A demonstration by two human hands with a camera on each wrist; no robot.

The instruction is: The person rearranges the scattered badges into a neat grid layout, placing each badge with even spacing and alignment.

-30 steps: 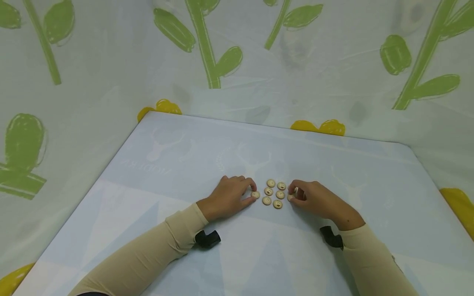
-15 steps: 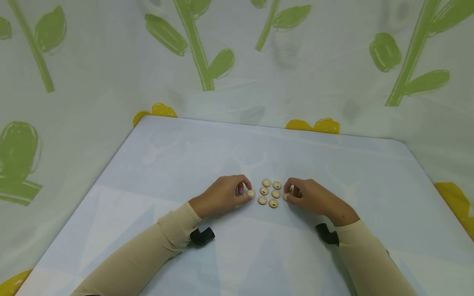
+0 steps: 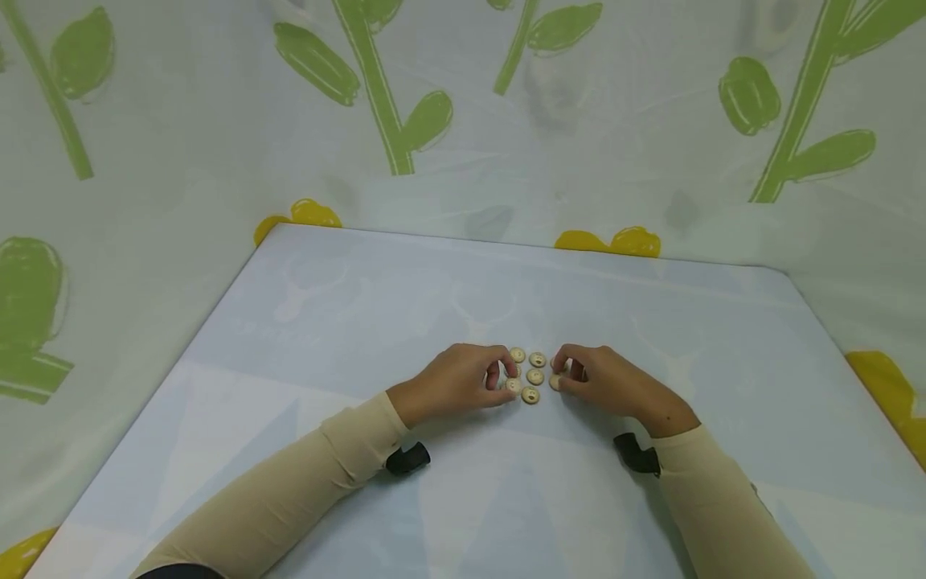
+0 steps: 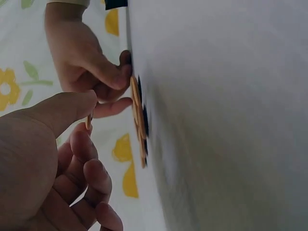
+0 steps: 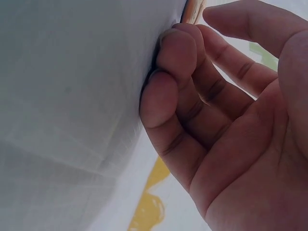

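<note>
My left hand (image 3: 456,379) pinches a small round wooden disc (image 4: 88,121) between thumb and forefinger, raised off the tabletop in the left wrist view. In the head view this disc overlaps the left side of a cluster of similar pale discs (image 3: 535,376) with small dark marks on their faces. At the right side of the cluster, my right hand (image 3: 622,384) has thumb and forefinger curled about another wooden disc (image 3: 555,382) lying on the table. Its other fingers (image 5: 161,96) are bent against the tabletop in the right wrist view. Part of one disc is hidden behind the left fingertips.
The table (image 3: 405,281) wears a pale blue and white cover with faint deer heads and triangles. Behind it hangs a white cloth (image 3: 463,193) with green leaves and yellow flowers. Black devices (image 3: 408,458) sit beneath both wrists.
My left hand has moved right with its disc, from beside the cluster to over its left edge. The right hand stays beside the discs. The head view has shifted slightly.
</note>
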